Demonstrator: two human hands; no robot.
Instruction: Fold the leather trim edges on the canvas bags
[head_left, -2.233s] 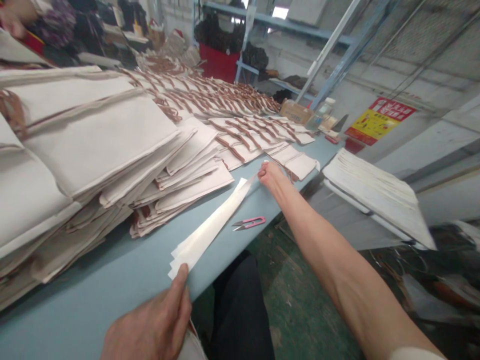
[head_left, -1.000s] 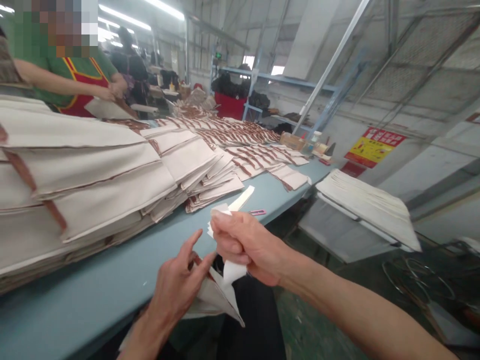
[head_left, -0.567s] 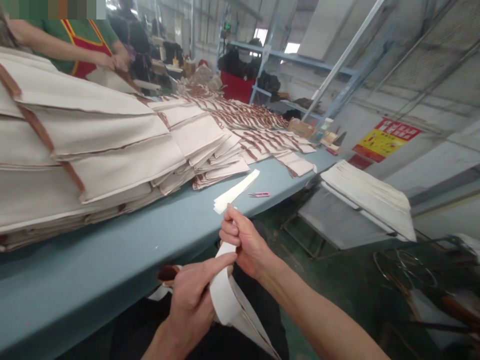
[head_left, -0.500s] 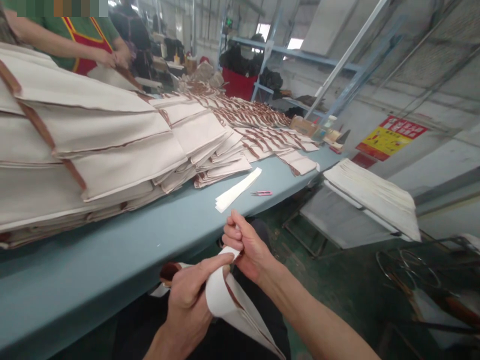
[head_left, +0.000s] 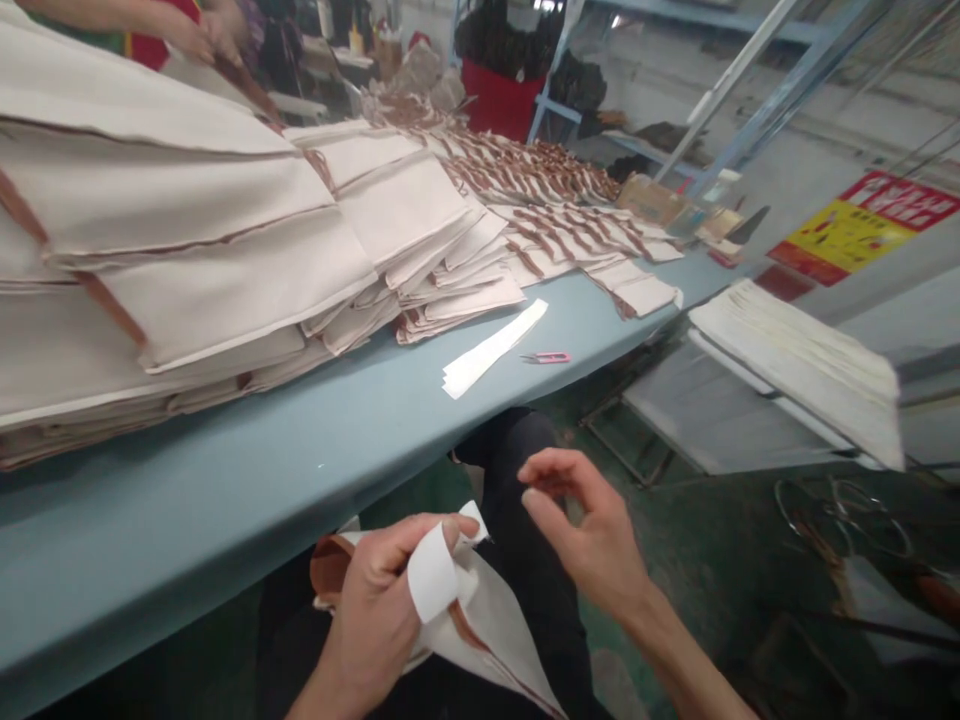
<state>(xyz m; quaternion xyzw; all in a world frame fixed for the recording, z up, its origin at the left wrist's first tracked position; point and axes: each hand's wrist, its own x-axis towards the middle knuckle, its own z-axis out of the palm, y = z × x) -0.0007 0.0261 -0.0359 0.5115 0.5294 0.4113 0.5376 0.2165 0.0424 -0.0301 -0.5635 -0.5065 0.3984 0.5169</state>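
Observation:
Over my lap, my left hand grips a cream fabric piece with brown edging, its thumb pressing on a bent white strip at the near end. A brown part of the piece shows left of that hand. My right hand is off to the right of the piece, touching nothing, with thumb and fingers apart. On the blue-grey table beyond lie several loose white strips and pink-handled thread snips.
Tall stacks of cream fabric pieces fill the table's left and back. More brown-edged pieces lie in rows farther off. A rack with white sheets stands at the right. Across the table, another person's hands hold a piece.
My right hand has let go of the strip and moved right, its fingers opening. My left hand still grips the piece. The view has tilted down, so the table's things appear higher.

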